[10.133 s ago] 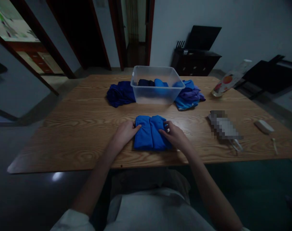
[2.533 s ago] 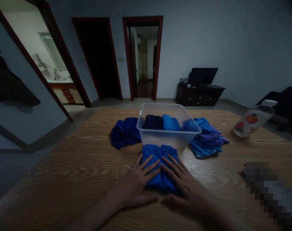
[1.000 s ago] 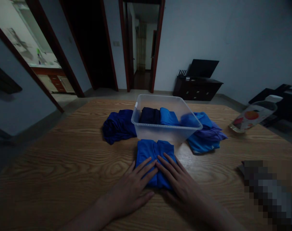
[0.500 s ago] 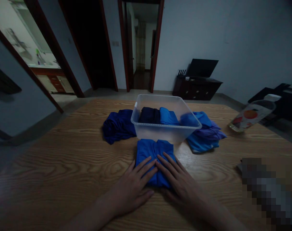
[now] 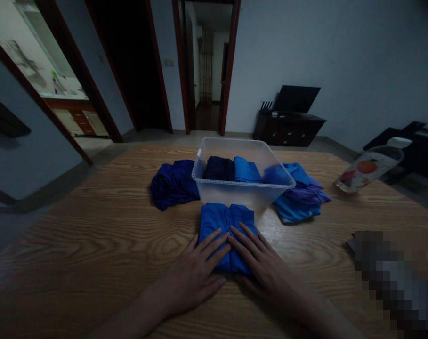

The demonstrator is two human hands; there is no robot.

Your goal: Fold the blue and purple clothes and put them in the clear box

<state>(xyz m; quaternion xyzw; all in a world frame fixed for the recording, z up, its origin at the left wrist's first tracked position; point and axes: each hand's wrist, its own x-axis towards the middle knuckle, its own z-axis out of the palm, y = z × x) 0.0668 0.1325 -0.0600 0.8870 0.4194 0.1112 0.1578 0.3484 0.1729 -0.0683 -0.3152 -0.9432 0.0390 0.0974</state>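
Your left hand [image 5: 196,275] and right hand [image 5: 266,268] both lie flat with fingers spread on the near half of the folded blue garment [image 5: 227,226], gripping nothing, only pressing. The garment sits on the wooden table [image 5: 93,235] just in front of the clear plastic bin [image 5: 242,188], its far edge close to the bin's near wall.

Judging from this, the main risk is the fold opening up. The garment is doubled into 2 lobes with a seam down the middle, and your fingertips meet right at that seam; if you lift both palms at once, the soft cloth may spring apart or slump. If you slide it forward instead of lifting it, the far edge could catch on the bin's wall and bunch. The bin looks light, so a push against it could shove it toward the loose piles.

Inside the bin you have 2 folded pieces side by side, a dark navy one [image 5: 219,168] and a light blue one [image 5: 246,170]. A crumpled dark blue pile [image 5: 171,183] lies touching the bin's left side, and a heap of blue and purple cloth [image 5: 302,195] lies against its right.

The table is pale wood with strong grain. A plastic bottle with a fruit label [image 5: 371,169] lies on its side near the far right edge. The room is dim, with open doorways [image 5: 203,66] and a dark cabinet [image 5: 287,127] against the far wall.
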